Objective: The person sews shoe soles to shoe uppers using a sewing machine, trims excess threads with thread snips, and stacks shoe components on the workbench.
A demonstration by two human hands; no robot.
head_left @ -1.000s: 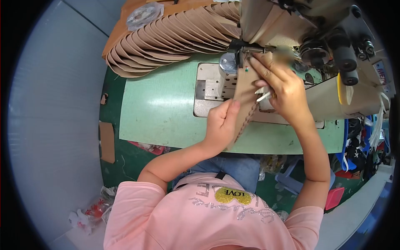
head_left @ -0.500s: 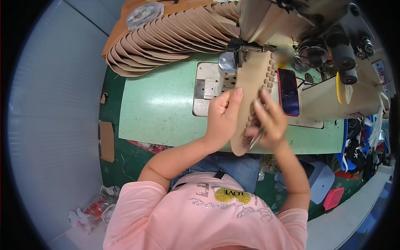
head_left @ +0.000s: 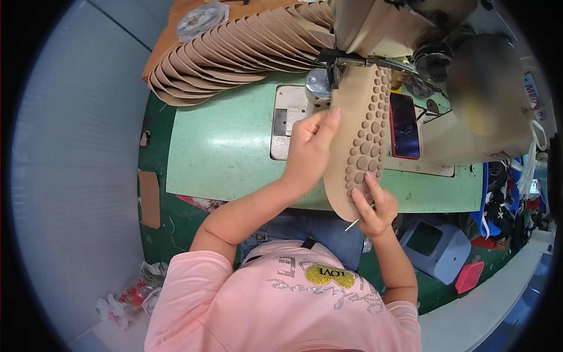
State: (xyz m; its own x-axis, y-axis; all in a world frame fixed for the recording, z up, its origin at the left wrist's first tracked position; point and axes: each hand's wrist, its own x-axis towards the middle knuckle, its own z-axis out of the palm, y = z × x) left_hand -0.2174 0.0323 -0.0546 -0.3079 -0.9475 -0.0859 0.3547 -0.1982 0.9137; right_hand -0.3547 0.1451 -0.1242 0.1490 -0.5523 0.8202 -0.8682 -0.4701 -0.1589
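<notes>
A tan shoe sole (head_left: 343, 152) with round studs along its right side lies lengthwise under the sewing machine head (head_left: 375, 29). My left hand (head_left: 311, 144) pinches its left edge, thumb on top. Down at the near right end, my right hand (head_left: 377, 208) has its fingers against the studs. A thin pointed metal tool (head_left: 352, 225) sticks out from under that hand; its handle is hidden in the palm, so I cannot tell its kind. The sole's far end reaches the machine's presser area, which is partly covered by metal parts.
A long overlapping row of tan soles (head_left: 234, 58) sits at the back left by a plastic bag (head_left: 202, 20). Right of the sole, a phone (head_left: 404, 126) lies on the machine bed. The green table (head_left: 223, 146) surrounds it; a blue-grey bin (head_left: 437, 249) stands on the floor.
My right hand has moved down along the sole to its near end. The sole has turned flatter, showing more of its studs. My left hand keeps its hold.
</notes>
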